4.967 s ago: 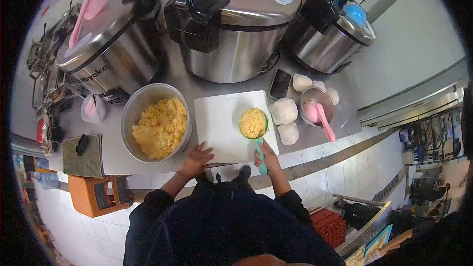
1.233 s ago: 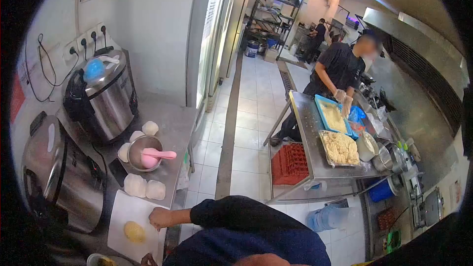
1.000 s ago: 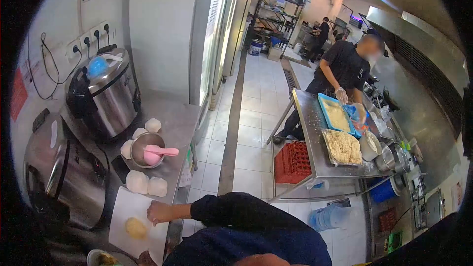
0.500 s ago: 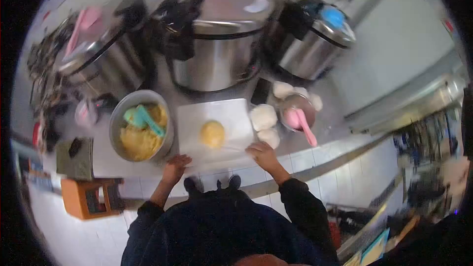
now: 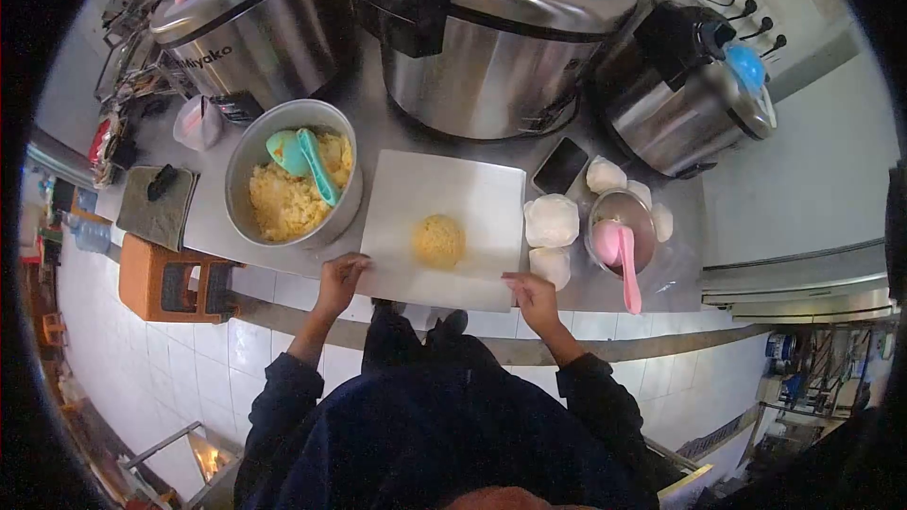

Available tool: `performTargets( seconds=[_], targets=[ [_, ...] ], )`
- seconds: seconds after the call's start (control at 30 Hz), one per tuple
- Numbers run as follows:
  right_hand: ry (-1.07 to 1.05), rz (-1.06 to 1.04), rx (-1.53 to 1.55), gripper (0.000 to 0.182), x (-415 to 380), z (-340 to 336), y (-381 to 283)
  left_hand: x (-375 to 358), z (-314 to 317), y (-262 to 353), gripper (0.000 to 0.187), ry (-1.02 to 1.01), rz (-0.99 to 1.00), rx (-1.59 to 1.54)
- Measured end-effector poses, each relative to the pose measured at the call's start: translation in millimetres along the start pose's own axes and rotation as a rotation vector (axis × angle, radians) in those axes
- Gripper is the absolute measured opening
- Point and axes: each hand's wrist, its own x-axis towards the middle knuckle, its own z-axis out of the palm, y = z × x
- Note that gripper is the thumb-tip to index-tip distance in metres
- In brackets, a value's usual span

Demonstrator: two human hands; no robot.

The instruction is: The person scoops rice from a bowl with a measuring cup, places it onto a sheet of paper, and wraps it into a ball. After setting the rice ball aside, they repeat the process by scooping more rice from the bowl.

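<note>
A sheet of white wrapping paper (image 5: 397,191) lies in front of me with a round mound of yellow rice (image 5: 438,240) on it. At its front left corner, my left hand (image 5: 344,281) is closed in a pinch on the paper. My right hand (image 5: 535,298) pinches the paper's front right side between thumb and fingers. To the left stands a metal pot (image 5: 238,175) of yellow rice holding a teal scoop (image 5: 319,168). Right of the paper are several white wrapped bundles (image 5: 552,220) and a metal bowl (image 5: 636,208) with a pink ladle (image 5: 628,269).
Large rice cookers (image 5: 482,66) line the back of the metal counter (image 5: 210,191). A black phone (image 5: 560,166) lies behind the bundles. At the left are a folded cloth (image 5: 159,206) and a plastic cup (image 5: 198,123). An orange stool (image 5: 161,283) stands on the floor.
The view has shifted, so the counter things sit further right and the cookers higher. Both hands remain at the paper's front edge, the left now pinching its corner.
</note>
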Motion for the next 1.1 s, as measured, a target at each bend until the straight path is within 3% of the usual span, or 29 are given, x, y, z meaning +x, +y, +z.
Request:
performTargets(
  seconds=[0.13, 0.27, 0.33, 0.43, 0.53, 0.63, 0.7, 0.77, 0.87, 0.97, 1.03, 1.1],
  targets=[
    [0.23, 0.17, -0.047, 0.012, 14.7, 12.5, -5.3, 20.2, 17.2, -15.3, 0.013, 0.185, 0.029, 0.108],
    [0.354, 0.398, -0.133, 0.015, 24.6, 31.2, -5.5, 31.5, 26.4, -0.8, 0.014, 0.251, -0.09, 0.143],
    [0.416, 0.364, -0.123, 0.017, 28.4, 37.3, -2.6, 35.9, 29.5, -1.2, 0.014, 0.276, -0.125, 0.179],
    [0.425, 0.364, -0.19, 0.018, 25.8, 43.3, 10.4, 43.9, 28.3, -21.4, 0.017, 0.349, 0.146, 0.558],
    [0.406, 0.377, -0.193, 0.018, 27.9, 42.8, 6.4, 41.1, 30.2, -15.3, 0.014, 0.274, -0.074, 0.465],
    [0.376, 0.401, -0.2, 0.018, 30.5, 38.9, -3.7, 25.2, 37.6, -3.9, 0.028, 0.441, 0.156, 0.633],
    [0.362, 0.407, -0.209, 0.018, 31.7, 37.2, -5.4, -9.5, 48.2, 23.3, 0.045, 0.264, 0.21, 0.629],
    [0.344, 0.4, -0.205, 0.018, 29.5, 37.3, -6.9, -13.3, 63.4, 44.2, 0.054, -0.294, 0.377, 0.698],
    [0.385, 0.216, -0.387, 0.018, 36.4, 33.2, -20.6, -6.6, 86.2, 48.1, 0.063, -0.42, 0.471, 0.8],
    [0.582, -0.019, -0.538, 0.02, 65.6, 32.9, -64.4, -1.2, 89.4, 37.9, 0.069, -0.409, 0.466, 0.791],
    [0.337, -0.073, -0.381, 0.023, 97.7, 34.4, -74.6, 0.7, 89.3, 36.8, 0.069, -0.415, 0.466, 0.831],
    [0.027, -0.079, -0.302, 0.025, 137.9, 49.0, -40.6, 0.9, 88.4, 38.0, 0.069, -0.416, 0.467, 0.858]
  ],
)
